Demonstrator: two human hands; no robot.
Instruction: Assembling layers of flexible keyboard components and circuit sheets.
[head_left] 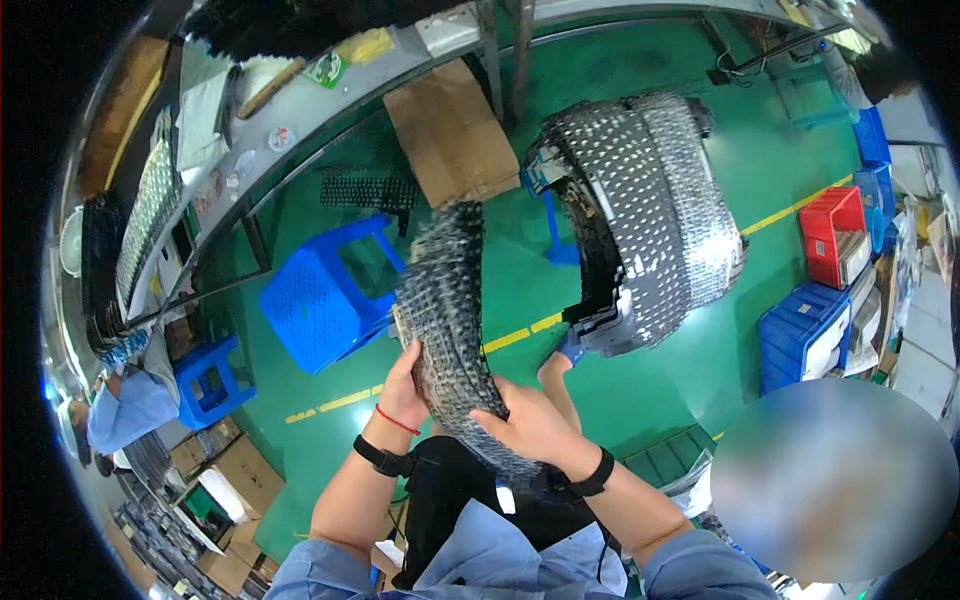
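Both of our hands are clamped on one long bundle of dark perforated strips (pixel 450 330), which rises from our lap toward the far side and bends as it goes. Our left hand (pixel 403 388) grips its left edge, fingers wrapped around behind it; our right hand (pixel 530 420) lies over its near end, fingers (pixel 492 418) curled tight on top. We wear a black band on each wrist and a red cord on the left one.

Just right of the bundle, farther off, we see a much larger curved stack of the same perforated strips (pixel 650 220), with another person's blue-gloved hand (pixel 570 348) at its near edge. Left of the bundle stands a blue plastic stool (pixel 320 300) on the green floor (pixel 640 390), and a smaller blue stool (pixel 210 380) sits further left. A cardboard box (pixel 450 135) lies on the far side.

At the far right, a red crate (pixel 830 235) and a blue crate (pixel 805 335) hold pale, flat items we cannot make out. The tabletop (pixel 300 100) curves along the far left, carrying more strips.
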